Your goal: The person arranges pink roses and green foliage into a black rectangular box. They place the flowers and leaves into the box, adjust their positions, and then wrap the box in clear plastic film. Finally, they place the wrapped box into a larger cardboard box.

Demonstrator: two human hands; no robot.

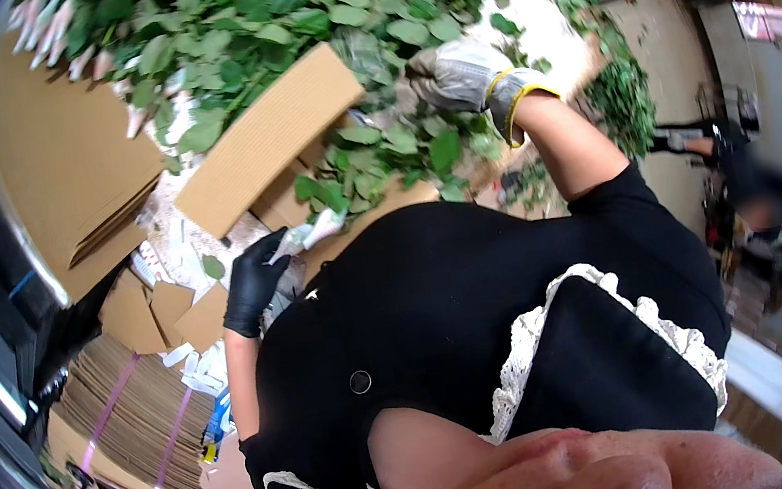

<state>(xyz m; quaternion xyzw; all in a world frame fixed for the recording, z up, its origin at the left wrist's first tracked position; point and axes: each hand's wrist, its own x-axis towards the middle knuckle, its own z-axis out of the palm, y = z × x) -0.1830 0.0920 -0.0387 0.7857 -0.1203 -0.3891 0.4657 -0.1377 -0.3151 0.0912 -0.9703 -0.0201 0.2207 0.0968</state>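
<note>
My left hand point(257, 285), in a black glove, is closed at the pale wrapped end point(323, 225) of a bunch of leafy stems. Green leaves point(387, 152) lie beyond that end, in a cardboard box point(269, 139) whose raised flap slants across in front of me. On the far right side of the box, my right hand point(462, 75) wears a grey-white work glove with a yellow-edged cuff. Its fingers curl down among leaves and a crinkled clear plastic sleeve point(367, 58); what they grip is hidden.
A large heap of leafy stems point(277, 24) covers the far side, with pale wrapped ends point(48, 31) at far left. Flat cardboard sheets point(60, 157) lie left, above a strapped cardboard stack point(128, 415). Another person point(757, 190) is at the right, beyond hanging greenery point(623, 103).
</note>
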